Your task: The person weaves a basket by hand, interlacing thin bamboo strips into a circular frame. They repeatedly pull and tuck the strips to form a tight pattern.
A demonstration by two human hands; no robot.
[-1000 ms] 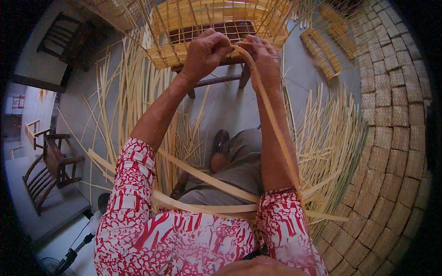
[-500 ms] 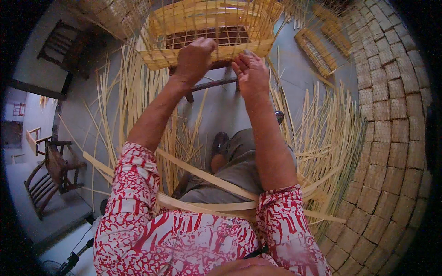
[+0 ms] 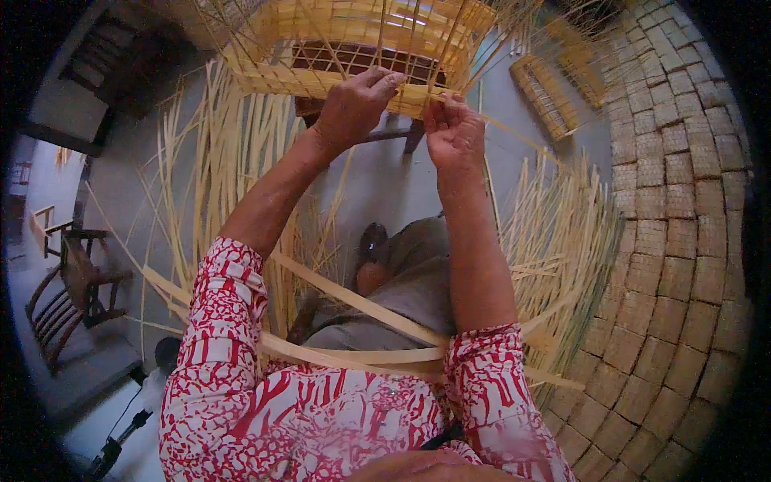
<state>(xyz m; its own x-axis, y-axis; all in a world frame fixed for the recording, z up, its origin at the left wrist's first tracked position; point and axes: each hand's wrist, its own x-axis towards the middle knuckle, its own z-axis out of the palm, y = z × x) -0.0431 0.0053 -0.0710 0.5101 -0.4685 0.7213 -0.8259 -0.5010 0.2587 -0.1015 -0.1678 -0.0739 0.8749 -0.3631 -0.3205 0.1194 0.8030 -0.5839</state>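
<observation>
A half-woven yellow bamboo basket (image 3: 361, 20) with upright splints rests on a dark wooden stool (image 3: 412, 136). My left hand (image 3: 353, 108) has its fingers closed on the basket's near woven band, left of centre. At the right part of that band, my right hand (image 3: 454, 132) pinches a bamboo strip (image 3: 514, 132) that trails off to the right behind the hand. Its fingertips touch the weave. Loose wide strips (image 3: 369, 313) lie across my lap.
Long split strips (image 3: 209, 161) lie heaped left and right of me on the grey floor. Oblong woven pieces (image 3: 542, 96) lie at the upper right, beside stacked straw-coloured woven blocks (image 3: 671, 241). Wooden chairs (image 3: 88, 273) stand at the left, near a black stand (image 3: 112, 442).
The strip that hung down along my right forearm now trails to the right behind that hand. My right hand dropped from the rim, then closed at the band again; my left hand shifted down, then right.
</observation>
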